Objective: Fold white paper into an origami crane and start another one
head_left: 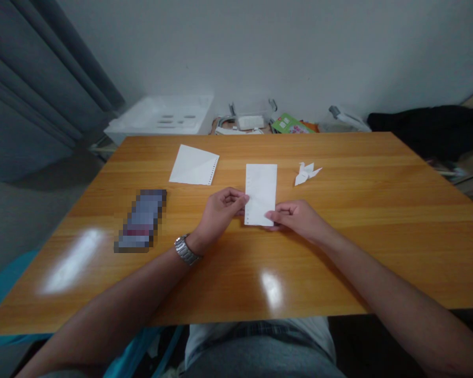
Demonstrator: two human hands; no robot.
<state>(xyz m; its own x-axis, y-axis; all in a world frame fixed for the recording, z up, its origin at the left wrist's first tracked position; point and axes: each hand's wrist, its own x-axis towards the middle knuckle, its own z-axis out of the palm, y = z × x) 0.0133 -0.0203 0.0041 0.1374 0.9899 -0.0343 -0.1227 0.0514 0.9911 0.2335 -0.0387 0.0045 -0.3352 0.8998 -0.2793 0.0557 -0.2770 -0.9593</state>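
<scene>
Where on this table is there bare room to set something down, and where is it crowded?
Bare: right of the paper bird and right hand; also between the held paper and near table edge. Crowded: around the held paper, with the left hand, loose sheet and paper bird nearby.

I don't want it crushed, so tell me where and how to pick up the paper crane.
Probably pinch the paper crane lightly by its pointed right tip, coming from the right: that tip juts outward, away from the held sheet.
</scene>
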